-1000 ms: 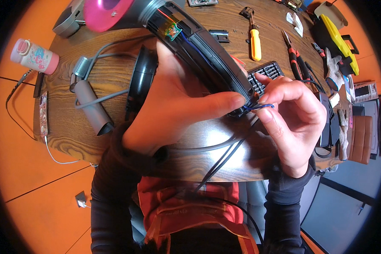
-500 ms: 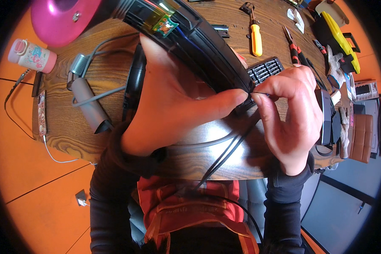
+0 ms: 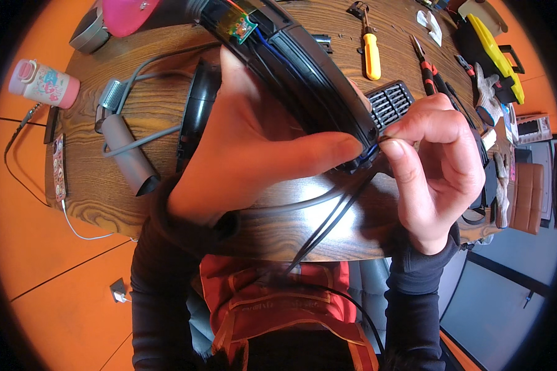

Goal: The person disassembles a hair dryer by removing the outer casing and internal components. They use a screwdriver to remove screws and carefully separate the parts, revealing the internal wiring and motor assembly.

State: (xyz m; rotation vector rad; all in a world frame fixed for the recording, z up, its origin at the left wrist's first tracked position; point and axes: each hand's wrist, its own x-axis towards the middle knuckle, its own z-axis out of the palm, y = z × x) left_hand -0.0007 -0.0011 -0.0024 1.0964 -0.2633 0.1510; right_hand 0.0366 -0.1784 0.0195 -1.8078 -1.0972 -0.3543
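Note:
My left hand (image 3: pixel 247 148) is wrapped round the opened black handle of a hair dryer (image 3: pixel 297 65), its thumb pressed along the lower end. The dryer's pink head (image 3: pixel 125 13) reaches the top edge of the picture. A small green circuit board (image 3: pixel 244 28) and thin blue wiring show inside the handle. At the handle's lower end a blue wire (image 3: pixel 371 150) pokes out. Right beside it, my right hand (image 3: pixel 436 167) pinches something thin and dark between thumb and forefinger, probably a wire; the fingertips mostly hide it. Dark cables (image 3: pixel 331 226) hang below toward my lap.
Behind my right hand lies a black bit case (image 3: pixel 390 104). A yellow screwdriver (image 3: pixel 371 55), red-handled pliers (image 3: pixel 427 68) and a yellow toolbox (image 3: pixel 492 52) are farther off. On the left are a grey tube (image 3: pixel 129 154) with a cord, a black curved shell (image 3: pixel 198 111) and a bottle (image 3: pixel 46 83).
The dryer has shifted a little right and its handle tilted, with the head partly out of view. The blue wire at its lower end shows more. My right hand has moved slightly right, still pinching.

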